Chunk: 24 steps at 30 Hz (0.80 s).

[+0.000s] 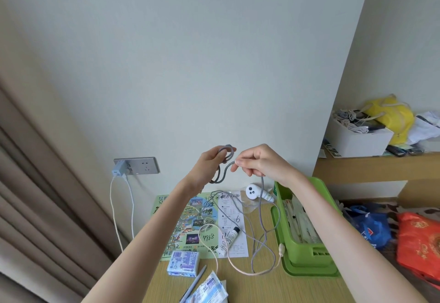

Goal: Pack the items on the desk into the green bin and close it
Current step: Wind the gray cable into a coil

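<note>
- Left grip (209, 167): clenched round a small coil of grey braided cable (262, 191), raised above the desk (262, 290) in front of the wall.
- Right grip (259, 162): thumb and forefinger pinch the same cable just beside the coil. The rest hangs from this grip down to the desk in loose loops.
- Green bin (309, 255): plastic, slotted front wall, open, at the desk's right edge under the right forearm. It sits on a flat green piece; cannot tell whether that is its lid. It holds long pale wrapped packets, kind not legible.
- Pale cable (238, 270): smooth, looped on the desk, crossing the grey loops; plug just beside the bin's wall.
- White rounded device (253, 192): two dark dots, at the desk's back, near the bin.
- Tube (229, 239): white, black cap, lying on a printed sheet.
- Map sheet (188, 221): colourful, handwritten numbers, flat, partly hidden by the left forearm.
- Tissue pack (183, 263), grey pen (194, 283), blue-and-white packet (207, 290): at the near edge.
- Wall socket (135, 166): metal plate, charger plugged in, white cords hanging.
- Shelf (357, 167): white box (357, 141) of cords, with a yellow bag (392, 117) beside it.
</note>
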Motion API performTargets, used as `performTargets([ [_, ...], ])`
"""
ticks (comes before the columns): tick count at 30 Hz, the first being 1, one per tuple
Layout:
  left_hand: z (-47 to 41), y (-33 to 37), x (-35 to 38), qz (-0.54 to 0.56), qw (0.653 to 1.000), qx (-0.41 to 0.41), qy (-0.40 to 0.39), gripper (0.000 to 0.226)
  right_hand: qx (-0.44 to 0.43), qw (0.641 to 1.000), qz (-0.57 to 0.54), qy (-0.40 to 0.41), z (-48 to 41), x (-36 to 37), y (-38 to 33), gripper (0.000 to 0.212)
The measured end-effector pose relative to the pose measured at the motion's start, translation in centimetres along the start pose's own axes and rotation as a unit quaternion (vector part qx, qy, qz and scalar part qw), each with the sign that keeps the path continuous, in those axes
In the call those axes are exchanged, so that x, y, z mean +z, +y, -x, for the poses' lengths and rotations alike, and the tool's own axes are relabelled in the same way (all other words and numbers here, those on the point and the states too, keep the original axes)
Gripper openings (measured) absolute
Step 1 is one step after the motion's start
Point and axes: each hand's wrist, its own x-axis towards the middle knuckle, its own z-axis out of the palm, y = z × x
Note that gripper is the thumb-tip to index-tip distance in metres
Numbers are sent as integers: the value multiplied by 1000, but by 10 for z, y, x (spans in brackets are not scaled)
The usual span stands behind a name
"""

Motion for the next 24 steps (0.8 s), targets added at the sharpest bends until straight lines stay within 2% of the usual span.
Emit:
performTargets([
  [4,2,7,2,-28,998,-17,-53,35,-21,999,39,12,-4,-1,0,22],
  [7,4,13,1,-25,995,-35,-88,41,-31,996,53,58,-4,-2,4,14],
  [10,6,14,5,-68,989,-29,-128,25,-33,995,30,90,-5,-1,8,6],
  [12,7,13,8,-108,983,-16,-149,16,-35,995,24,90,-6,-1,9,9],
  [14,8,13,11,-84,984,-30,-157,18,-25,995,21,96,-6,-1,9,15],
  [18,7,13,12,-67,989,-44,-128,28,8,992,2,127,-4,-3,11,20],
  [21,6,14,10,-58,994,-29,-88,32,32,990,-81,114,0,-6,17,27],
  [24,2,14,4,-15,999,-27,-24,33,61,986,-115,100,6,-6,26,39],
])
